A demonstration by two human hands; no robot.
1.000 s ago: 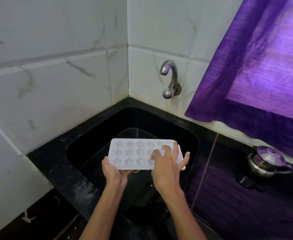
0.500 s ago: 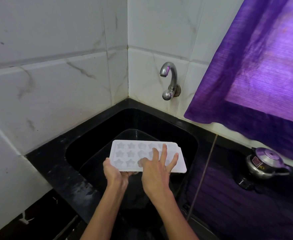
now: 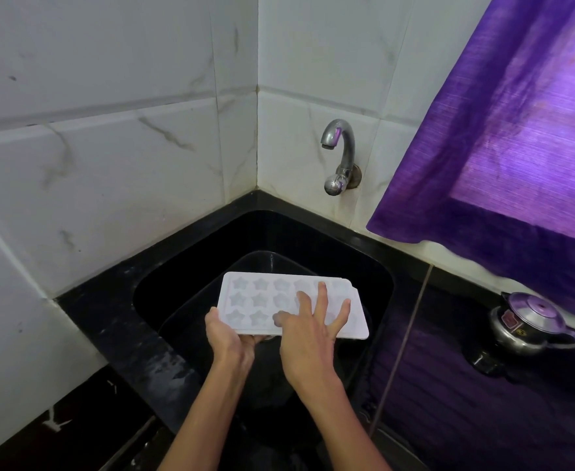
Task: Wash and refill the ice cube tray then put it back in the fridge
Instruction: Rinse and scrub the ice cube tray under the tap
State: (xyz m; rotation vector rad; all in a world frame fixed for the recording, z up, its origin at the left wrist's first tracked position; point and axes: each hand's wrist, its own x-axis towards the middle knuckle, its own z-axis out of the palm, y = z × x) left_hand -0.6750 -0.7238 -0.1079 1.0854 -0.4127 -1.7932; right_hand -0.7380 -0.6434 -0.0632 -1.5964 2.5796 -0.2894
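Observation:
A white ice cube tray (image 3: pixel 259 300) with star-shaped moulds is held level over the black sink (image 3: pixel 177 280). My left hand (image 3: pixel 228 341) grips its near left corner from below, thumb on the rim. My right hand (image 3: pixel 308 329) lies on the tray's top with straight, spread fingers touching the moulds. The chrome tap (image 3: pixel 338 154) on the wall behind runs no water.
A black tub (image 3: pixel 269 261) sits inside the sink under the tray. Black counter (image 3: pixel 116 321) frames the sink. A steel pressure cooker (image 3: pixel 530 326) stands on the counter at right. A purple curtain (image 3: pixel 517 130) hangs at upper right. White tiled walls meet in the corner behind.
My right hand has slid leftward across the tray's top, from its right end toward the middle. The tray and my left hand have stayed nearly in place.

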